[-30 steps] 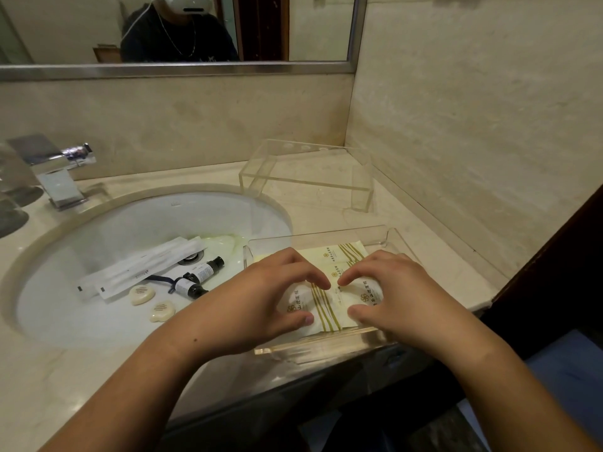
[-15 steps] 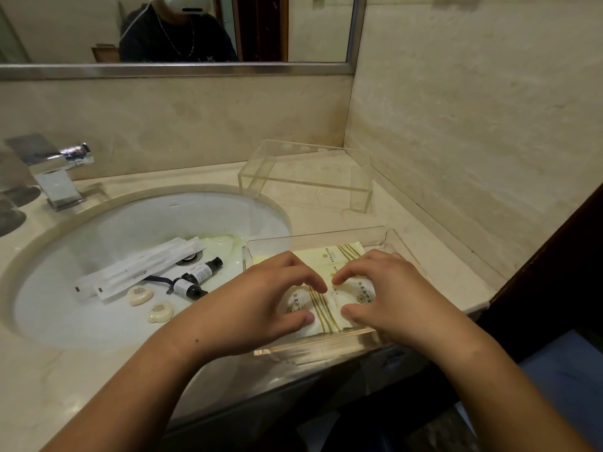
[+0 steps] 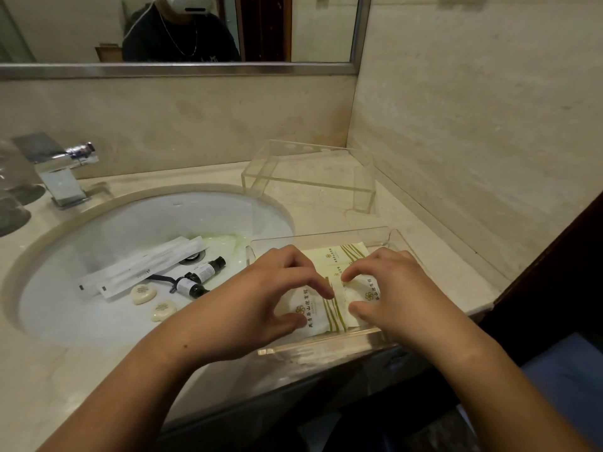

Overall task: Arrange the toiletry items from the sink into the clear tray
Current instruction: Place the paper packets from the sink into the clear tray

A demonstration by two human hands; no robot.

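Across the last second almost nothing has moved, which suggests this is a settling step rather than a fresh pick. At nine o'clock from the clear tray (image 3: 326,235), the sink (image 3: 137,220) holds the same load as before: long white wrapped packets (image 3: 143,269), two small dark bottles (image 3: 203,277) and two pale soaps (image 3: 143,293), none disturbed. The left hand (image 3: 261,298) stays over the tray's near half, fingers bent, thumb and forefinger pinching the cream sachets (image 3: 315,316) that lie flat on the tray floor. At three o'clock from it, the right hand (image 3: 401,288) mirrors this with thumb and forefinger nipping the neighbouring sachet edge; the two forefinger tips have drifted only slightly. The tray sits at the front edge of the tabletop (image 3: 456,282). My reading: the sachets are being squared up, and the sink items remain to be moved.
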